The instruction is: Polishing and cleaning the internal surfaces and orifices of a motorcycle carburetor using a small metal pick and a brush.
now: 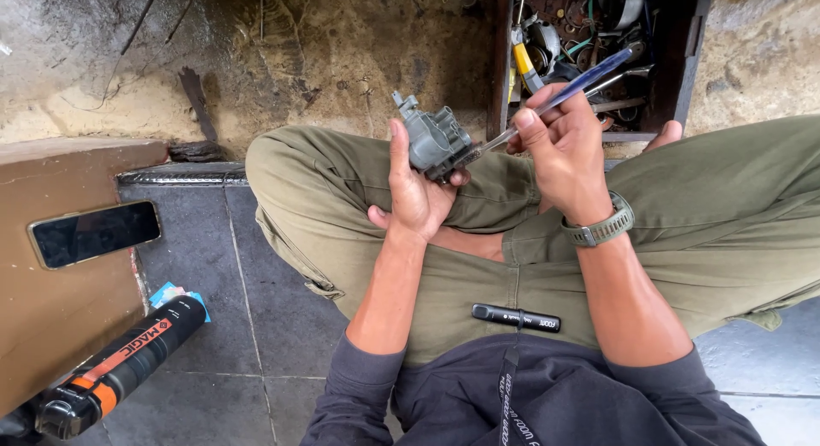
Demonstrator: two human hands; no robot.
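My left hand (416, 194) clamps the small grey cast-metal carburettor body (433, 138) steady while my right hand (559, 143) pinches the blue-handled screwdriver (564, 91), which I should keep square in its port.

2 hands (416, 194), 1 grey metal part (434, 138), 1 blue screwdriver (564, 94), 1 phone (95, 233), 1 black spray can (120, 366), 1 toolbox (683, 53).

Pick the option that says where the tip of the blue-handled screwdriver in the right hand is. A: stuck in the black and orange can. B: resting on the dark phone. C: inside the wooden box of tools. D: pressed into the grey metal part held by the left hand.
D: the right hand holds the blue-handled screwdriver with its shaft running down to the grey metal part gripped in the left hand.
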